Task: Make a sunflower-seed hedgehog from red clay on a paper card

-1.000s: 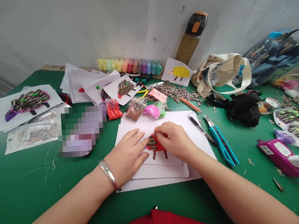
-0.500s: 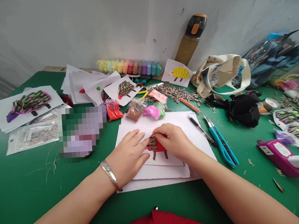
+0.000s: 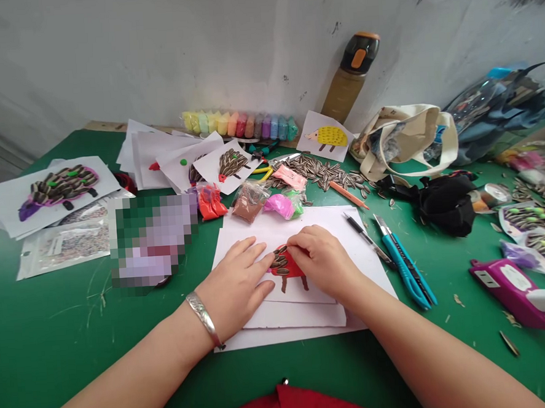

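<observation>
- While the left hand (image 3: 240, 277) lay flat near the centre of the frame, its fingers were spread and loosely open, gripping nothing, with the fingertips at the left side of a red animal figure (image 3: 295, 269).
- The right hand (image 3: 322, 259) was curled over the figure's right side, thumb and forefinger drawn near each other; whether they met, or had a seed between them, could not be told.
- The figure sat just below the middle of the frame on a white sheet (image 3: 301, 297), with two brown legs; striped seeds (image 3: 280, 264) covered part of its left half.
- Right of the sheet lay a black pen (image 3: 369, 241) and, just beside it, a blue cutter (image 3: 406, 269).
- Above the sheet were a bag of brown clay (image 3: 248, 203) and a pink packet (image 3: 279, 205).
- Loose seeds (image 3: 321, 169) were heaped at upper centre-right, below a yellow hedgehog picture (image 3: 328, 136).
- A silver bracelet (image 3: 202, 314) circled the left wrist.
</observation>
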The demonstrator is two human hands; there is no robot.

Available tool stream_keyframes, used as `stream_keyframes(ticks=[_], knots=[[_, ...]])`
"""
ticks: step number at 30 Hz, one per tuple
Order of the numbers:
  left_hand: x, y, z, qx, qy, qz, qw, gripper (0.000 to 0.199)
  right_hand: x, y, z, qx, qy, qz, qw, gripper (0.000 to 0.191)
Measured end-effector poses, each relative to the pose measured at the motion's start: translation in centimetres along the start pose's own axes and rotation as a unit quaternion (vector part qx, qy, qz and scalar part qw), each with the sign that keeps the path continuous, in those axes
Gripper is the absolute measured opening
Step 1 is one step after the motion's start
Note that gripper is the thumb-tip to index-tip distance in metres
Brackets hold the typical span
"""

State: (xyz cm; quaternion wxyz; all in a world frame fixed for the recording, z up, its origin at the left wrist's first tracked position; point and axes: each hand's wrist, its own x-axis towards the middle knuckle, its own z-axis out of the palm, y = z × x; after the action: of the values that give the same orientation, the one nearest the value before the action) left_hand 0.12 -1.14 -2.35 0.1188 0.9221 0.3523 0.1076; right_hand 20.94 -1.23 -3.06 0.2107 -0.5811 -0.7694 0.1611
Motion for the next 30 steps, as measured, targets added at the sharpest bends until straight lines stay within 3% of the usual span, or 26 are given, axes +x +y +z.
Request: stream_keyframes(ticks=[5, 12, 18, 22, 25, 30], knots=[[-0.1, -0.1, 0.2, -0.010, 0.006, -0.006, 1.000, 0.037, 0.1, 0.1, -0.4, 0.034, -0.007, 0.017, 0.999, 0.019], [-0.2, 0.0, 0.2, 0.015, 0.004, -0.007, 1.000, 0.038, -0.3, 1.1, -2.4, 0.079, 0.059, 0.055, 0.994, 0.016], [-0.3, 1.0, 0.4, 0.032, 0.020, 0.000, 0.999, 0.037, -0.2, 1.4, -4.5, 0.056, 0.034, 0.035, 0.997, 0.020], [0.0, 2.0, 0.2, 0.052, 0.015, 0.000, 0.999, 0.036, 2.1, 2.3, -6.8, -0.019, 0.045, 0.055, 0.997, 0.025], [0.2, 2.3, -0.2, 0.056, 0.012, 0.000, 0.998, 0.033, 5.0, 2.9, -7.8, -0.091, 0.019, 0.094, 0.991, 0.027], [0.5, 2.1, -0.3, 0.048, 0.026, 0.012, 0.998, 0.025, 10.4, 2.8, -6.5, -0.129, -0.004, 0.113, 0.985, 0.023]])
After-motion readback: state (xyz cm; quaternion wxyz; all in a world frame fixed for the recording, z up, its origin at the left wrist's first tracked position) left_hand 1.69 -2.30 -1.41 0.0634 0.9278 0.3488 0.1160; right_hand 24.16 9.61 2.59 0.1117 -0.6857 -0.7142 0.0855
